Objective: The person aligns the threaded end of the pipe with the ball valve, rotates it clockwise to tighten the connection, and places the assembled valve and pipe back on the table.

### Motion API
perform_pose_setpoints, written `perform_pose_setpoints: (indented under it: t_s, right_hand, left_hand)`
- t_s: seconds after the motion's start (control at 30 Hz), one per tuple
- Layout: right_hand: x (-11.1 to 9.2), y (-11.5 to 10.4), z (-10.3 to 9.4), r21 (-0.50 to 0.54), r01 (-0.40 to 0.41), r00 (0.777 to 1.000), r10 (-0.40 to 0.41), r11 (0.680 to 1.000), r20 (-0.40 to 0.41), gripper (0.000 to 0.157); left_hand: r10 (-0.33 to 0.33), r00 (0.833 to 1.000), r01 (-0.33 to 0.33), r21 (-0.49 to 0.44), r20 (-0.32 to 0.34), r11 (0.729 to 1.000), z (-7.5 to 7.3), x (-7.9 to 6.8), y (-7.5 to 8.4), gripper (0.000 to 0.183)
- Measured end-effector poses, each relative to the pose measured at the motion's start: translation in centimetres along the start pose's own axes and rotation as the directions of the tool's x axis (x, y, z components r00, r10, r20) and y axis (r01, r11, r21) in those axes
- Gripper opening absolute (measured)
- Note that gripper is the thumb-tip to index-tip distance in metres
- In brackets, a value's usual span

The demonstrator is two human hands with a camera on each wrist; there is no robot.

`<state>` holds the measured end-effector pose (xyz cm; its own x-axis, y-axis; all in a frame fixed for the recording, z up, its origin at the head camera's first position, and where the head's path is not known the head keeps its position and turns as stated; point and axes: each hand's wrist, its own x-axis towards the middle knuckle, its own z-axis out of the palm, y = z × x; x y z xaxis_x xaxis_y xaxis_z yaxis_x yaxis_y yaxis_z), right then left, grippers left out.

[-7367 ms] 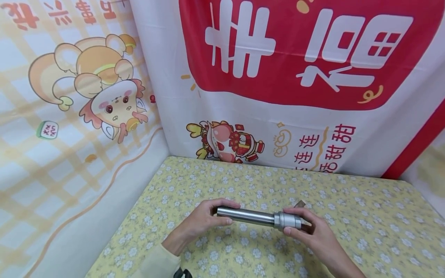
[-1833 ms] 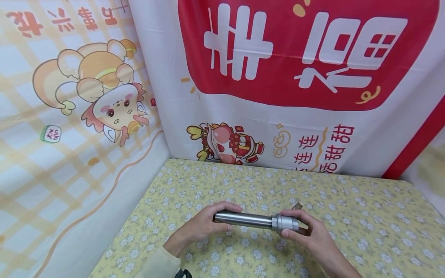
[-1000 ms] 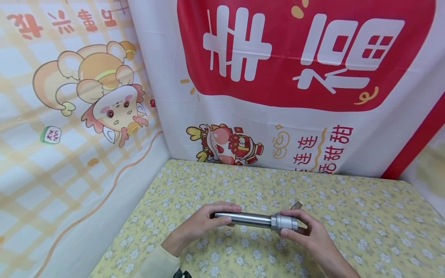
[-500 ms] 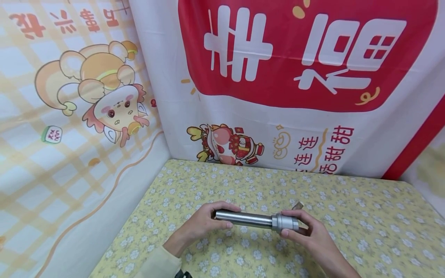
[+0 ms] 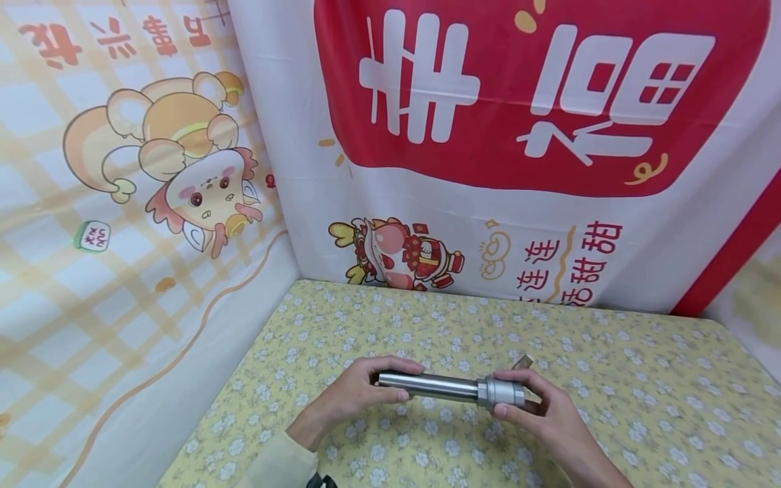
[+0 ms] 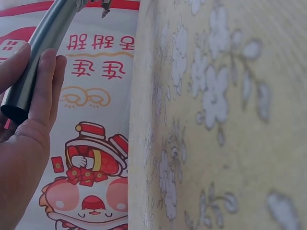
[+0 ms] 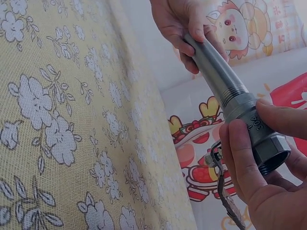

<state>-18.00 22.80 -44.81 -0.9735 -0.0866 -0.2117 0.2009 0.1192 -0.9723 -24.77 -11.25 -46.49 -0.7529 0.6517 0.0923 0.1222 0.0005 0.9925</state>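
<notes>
A smooth steel pipe (image 5: 436,385) lies almost level above the table, its right end joined to a grey metal ball valve (image 5: 503,392). My left hand (image 5: 342,400) holds the pipe's free end between thumb and fingers. My right hand (image 5: 552,413) grips the valve body, thumb on the near side and fingers on the far side. The valve's flat lever handle (image 5: 523,362) sticks out beyond the right fingers. In the right wrist view a few pipe threads (image 7: 233,92) show just outside the valve, and the valve's other end is an open hexagonal mouth (image 7: 273,155).
A yellow flowered cloth (image 5: 390,325) covers the table beneath both hands. Behind it hangs a white and red printed curtain (image 5: 549,169). Another printed sheet with a checked pattern (image 5: 152,271) borders the left side.
Pipe and valve sit slightly further left than several seconds ago, still joined. My left thumb has shifted down across the pipe since a second ago; the right hand keeps its hold.
</notes>
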Motion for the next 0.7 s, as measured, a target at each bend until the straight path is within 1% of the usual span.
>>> perform_pose_setpoints:
  t_s: [0.13,0.27,0.37,0.47,0.6,0.7]
  right_hand:
    - [-0.04,0.01,-0.01,0.001,-0.001,1.000,0.001,1.000,-0.004,0.059]
    - [0.01,0.02,0.03,-0.001,0.000,1.000,0.000,1.000,-0.007,0.059]
    - [0.01,0.00,0.07,-0.001,-0.002,1.000,0.002,1.000,-0.008,0.059]
    - [0.00,0.00,0.07,0.000,0.000,1.000,0.000,1.000,-0.007,0.059]
    - [-0.01,0.05,0.04,0.002,0.002,1.000,-0.002,1.000,-0.003,0.059]
    - [0.00,0.07,0.04,0.010,0.004,1.000,-0.004,1.000,-0.001,0.059]
  left_hand:
    - [-0.003,1.000,0.003,-0.056,0.014,0.998,0.10,0.03,0.08,0.040]
    - [0.008,1.000,-0.006,-0.096,0.027,0.995,0.11,-0.03,0.07,0.038]
    - [0.021,0.999,-0.018,-0.098,0.029,0.995,0.09,-0.11,0.04,0.038]
    - [0.029,0.999,-0.028,-0.077,0.016,0.997,0.11,-0.18,0.03,0.038]
    - [0.027,1.000,-0.027,-0.030,-0.014,0.999,0.22,-0.21,0.03,0.037]
    - [0.012,1.000,-0.012,-0.018,-0.029,1.000,0.27,-0.24,0.04,0.038]
